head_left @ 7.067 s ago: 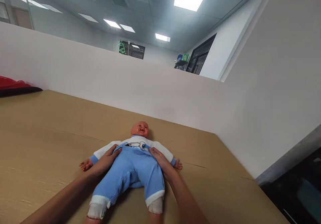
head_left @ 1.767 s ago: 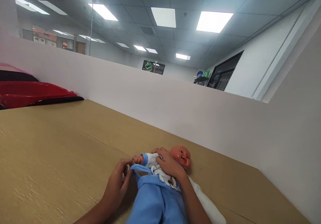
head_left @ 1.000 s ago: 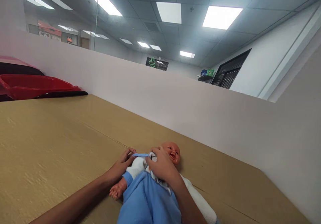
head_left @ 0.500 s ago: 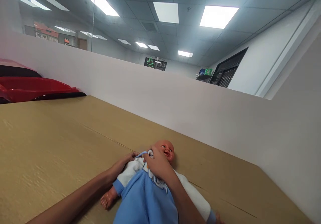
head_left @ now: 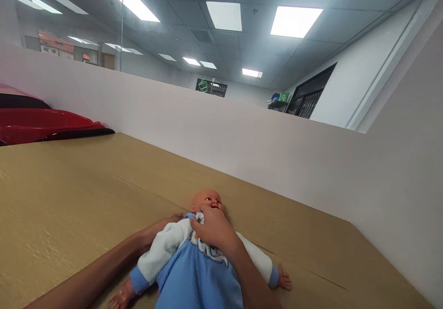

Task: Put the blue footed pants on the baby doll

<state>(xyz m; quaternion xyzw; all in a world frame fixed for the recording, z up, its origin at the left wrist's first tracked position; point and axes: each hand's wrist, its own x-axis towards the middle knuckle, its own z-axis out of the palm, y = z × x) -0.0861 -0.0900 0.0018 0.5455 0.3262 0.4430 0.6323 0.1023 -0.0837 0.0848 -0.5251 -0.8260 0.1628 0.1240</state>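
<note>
A baby doll (head_left: 207, 201) in a white top and blue overalls (head_left: 199, 281) lies on its back on the brown cardboard-covered table (head_left: 69, 193), head pointing away from me. My right hand (head_left: 211, 229) rests on the doll's chest just under the chin, fingers closed on the overall strap or collar fabric. My left hand (head_left: 162, 223) is tucked behind the doll's white-sleeved shoulder; its fingers are mostly hidden by the sleeve. The doll's bare hands stick out at both sides.
A white partition wall (head_left: 242, 138) runs behind the table and along its right side. A red and black tub-like object (head_left: 44, 124) lies at the far left edge of the table.
The doll has rolled from tilted sideways to flat on its back. Its arms have spread out to both sides. My right hand stays at its collar and my left has slid behind the shoulder.
</note>
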